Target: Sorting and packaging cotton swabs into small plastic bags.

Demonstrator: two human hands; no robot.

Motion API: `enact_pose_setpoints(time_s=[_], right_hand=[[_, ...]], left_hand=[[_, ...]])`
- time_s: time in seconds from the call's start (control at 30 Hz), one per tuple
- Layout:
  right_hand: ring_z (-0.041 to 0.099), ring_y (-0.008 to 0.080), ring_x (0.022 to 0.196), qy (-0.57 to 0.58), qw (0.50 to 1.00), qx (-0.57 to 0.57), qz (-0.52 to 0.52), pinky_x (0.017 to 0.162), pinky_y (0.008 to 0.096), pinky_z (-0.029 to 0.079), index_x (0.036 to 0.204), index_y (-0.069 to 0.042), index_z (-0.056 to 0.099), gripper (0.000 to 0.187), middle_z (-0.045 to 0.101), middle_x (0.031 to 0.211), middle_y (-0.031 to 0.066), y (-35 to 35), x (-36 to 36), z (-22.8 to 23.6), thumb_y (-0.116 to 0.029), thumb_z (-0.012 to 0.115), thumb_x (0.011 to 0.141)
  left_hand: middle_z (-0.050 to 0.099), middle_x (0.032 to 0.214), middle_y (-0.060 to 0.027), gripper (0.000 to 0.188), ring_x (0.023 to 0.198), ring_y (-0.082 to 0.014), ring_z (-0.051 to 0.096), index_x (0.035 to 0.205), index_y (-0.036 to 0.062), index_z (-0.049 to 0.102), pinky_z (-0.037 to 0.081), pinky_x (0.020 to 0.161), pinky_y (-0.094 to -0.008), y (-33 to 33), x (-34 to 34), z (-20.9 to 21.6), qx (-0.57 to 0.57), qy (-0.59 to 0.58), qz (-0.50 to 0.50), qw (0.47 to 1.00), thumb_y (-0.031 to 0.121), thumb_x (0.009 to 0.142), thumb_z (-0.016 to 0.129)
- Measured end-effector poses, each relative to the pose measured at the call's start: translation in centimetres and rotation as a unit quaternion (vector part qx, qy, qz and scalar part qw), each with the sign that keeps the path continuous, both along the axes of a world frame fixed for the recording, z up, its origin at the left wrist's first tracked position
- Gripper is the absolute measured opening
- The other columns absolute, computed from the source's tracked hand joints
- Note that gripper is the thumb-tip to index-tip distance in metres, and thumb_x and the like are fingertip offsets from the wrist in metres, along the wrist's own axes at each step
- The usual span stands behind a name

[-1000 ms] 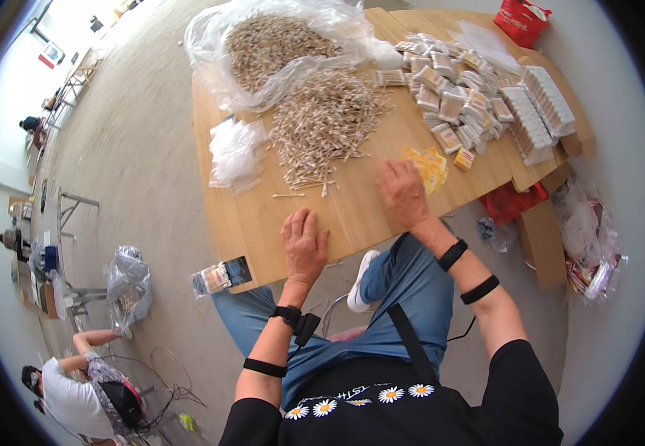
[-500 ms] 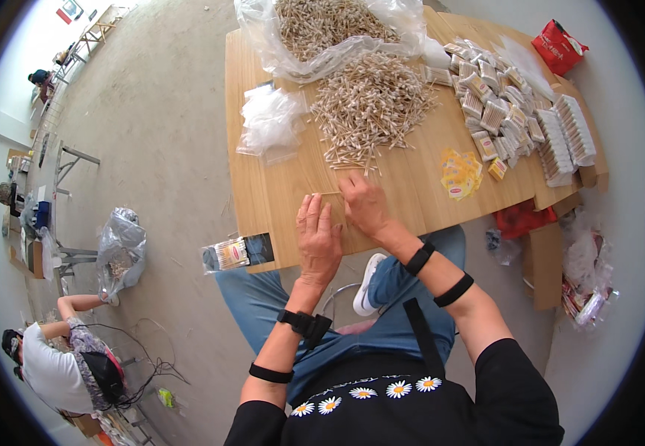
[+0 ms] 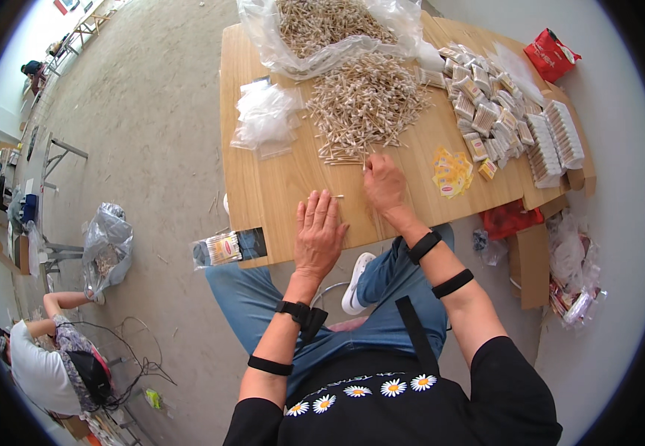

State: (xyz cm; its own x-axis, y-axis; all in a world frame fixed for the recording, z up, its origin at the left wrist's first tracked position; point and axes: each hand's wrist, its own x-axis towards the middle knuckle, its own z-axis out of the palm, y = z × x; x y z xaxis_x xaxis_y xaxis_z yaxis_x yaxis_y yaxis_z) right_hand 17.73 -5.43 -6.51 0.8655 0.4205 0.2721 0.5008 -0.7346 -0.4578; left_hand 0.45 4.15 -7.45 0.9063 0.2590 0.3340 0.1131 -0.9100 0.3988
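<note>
My left hand (image 3: 319, 232) lies flat, fingers spread, on the wooden table (image 3: 263, 189) near its front edge; one thin stick lies just beyond its fingertips. My right hand (image 3: 383, 183) reaches toward the near edge of a loose heap of small wooden sticks (image 3: 367, 104), its fingertips pinched on a stick or two there. Behind the heap a clear plastic bag (image 3: 330, 30) holds many more of the sticks.
Empty clear bags (image 3: 266, 115) lie left of the heap. Yellow sachets (image 3: 452, 171), small filled packets (image 3: 486, 111) and stacked white boxes (image 3: 556, 137) sit on the right, a red pouch (image 3: 550, 53) at the far corner. A person (image 3: 47, 364) sits on the floor at lower left.
My right hand has moved forward from beside the left hand to the edge of the stick heap. My left hand has flattened on the table. The view has shifted slightly.
</note>
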Motion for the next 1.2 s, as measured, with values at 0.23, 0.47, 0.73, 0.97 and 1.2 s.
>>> enact_pose_setpoints(time_s=[0.23, 0.47, 0.73, 0.97, 1.2], right_hand=[[0.067, 0.0382, 0.085, 0.048, 0.988, 0.011, 0.147, 0.074, 0.0484, 0.054, 0.088, -0.006, 0.067, 0.008, 0.066, 0.091, 0.0155, 0.3, 0.3, 0.5, -0.013, 0.062, 0.086], [0.065, 0.0375, 0.090, 0.000, 1.000, -0.005, -0.021, 0.077, 0.0470, 0.053, 0.092, -0.006, 0.064, 0.014, 0.065, 0.094, 0.0164, -1.1, 2.2, 1.1, -0.014, 0.069, 0.082], [0.066, 0.0388, 0.090, 0.030, 0.992, -0.027, 0.119, 0.075, 0.0481, 0.054, 0.092, -0.005, 0.061, 0.017, 0.064, 0.094, 0.0172, 0.4, -1.4, 0.8, -0.016, 0.070, 0.082], [0.066, 0.0353, 0.083, 0.104, 0.984, 0.080, 0.122, 0.073, 0.0452, 0.052, 0.078, -0.004, 0.065, 0.009, 0.066, 0.085, 0.0151, 0.2, 3.3, 0.5, -0.012, 0.068, 0.078], [0.066, 0.0359, 0.084, 0.152, 0.986, 0.065, 0.027, 0.075, 0.0447, 0.052, 0.082, -0.004, 0.067, 0.006, 0.065, 0.084, 0.0157, -0.7, 3.2, 1.0, -0.008, 0.066, 0.079]], left_hand=[[0.047, 0.151, -0.0157, 0.058, 0.145, -0.0339, 0.037, 0.139, 0.0006, 0.054, 0.024, 0.121, -0.0524, 0.1, -0.1, -0.1, 0.011, -0.009, 0.007, 1.000, 0.028, 0.090, 0.068], [0.048, 0.150, -0.0160, 0.055, 0.145, -0.0334, 0.038, 0.140, 0.0020, 0.054, 0.025, 0.121, -0.0515, 0.0, 0.0, 0.0, -0.003, -0.015, 0.005, 1.000, 0.026, 0.091, 0.067], [0.048, 0.150, -0.0162, 0.055, 0.145, -0.0334, 0.037, 0.140, 0.0020, 0.054, 0.025, 0.121, -0.0517, 0.0, 0.1, 0.0, -0.002, -0.009, 0.004, 1.000, 0.026, 0.091, 0.067], [0.048, 0.150, -0.0153, 0.055, 0.146, -0.0331, 0.037, 0.139, 0.0019, 0.054, 0.024, 0.121, -0.0515, 0.0, 0.0, 0.0, 0.000, -0.007, 0.006, 1.000, 0.026, 0.092, 0.067], [0.047, 0.151, -0.0155, 0.055, 0.146, -0.0328, 0.037, 0.139, 0.0019, 0.054, 0.024, 0.121, -0.0514, 0.1, 0.1, 0.0, 0.005, -0.010, 0.005, 1.000, 0.027, 0.092, 0.066]])
